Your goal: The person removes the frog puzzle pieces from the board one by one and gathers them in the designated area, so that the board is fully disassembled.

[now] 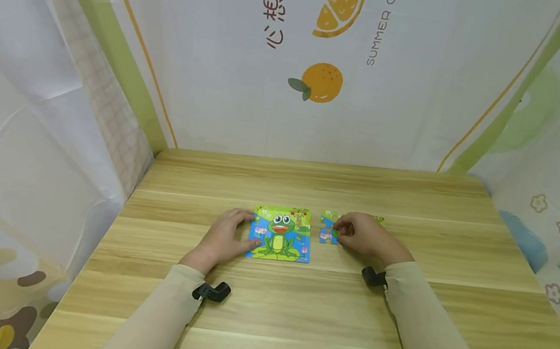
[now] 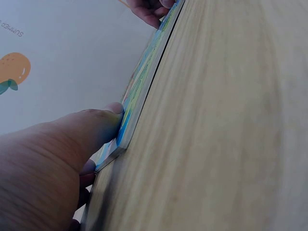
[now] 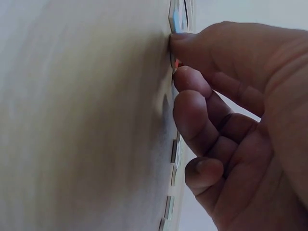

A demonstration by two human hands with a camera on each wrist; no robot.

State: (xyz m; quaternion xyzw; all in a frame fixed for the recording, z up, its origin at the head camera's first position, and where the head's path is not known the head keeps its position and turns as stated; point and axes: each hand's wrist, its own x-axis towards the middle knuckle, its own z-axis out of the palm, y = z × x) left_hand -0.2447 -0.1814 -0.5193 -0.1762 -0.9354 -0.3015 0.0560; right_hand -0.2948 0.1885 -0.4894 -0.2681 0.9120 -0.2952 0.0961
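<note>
A square frog puzzle board [image 1: 278, 242], with a green frog on a blue and green scene, lies flat on the table. My left hand [image 1: 227, 237] holds it at its left side, fingers along the edge and thumb on the near left corner. In the left wrist view the thumb presses on the rim of the board [image 2: 137, 103]. To the right of the board, my right hand [image 1: 366, 236] pinches a small jigsaw piece between thumb and forefinger, mostly hidden by the fingertips. Beside those fingertips lie blue, green and pink jigsaw pieces [image 1: 326, 236].
More jigsaw pieces [image 1: 380, 220] show behind the right hand; in the right wrist view several piece edges [image 3: 169, 207] line the tabletop. The wooden table [image 1: 288, 324] meets a printed curtain [image 1: 220, 66] at its far edge, with more curtains at both sides.
</note>
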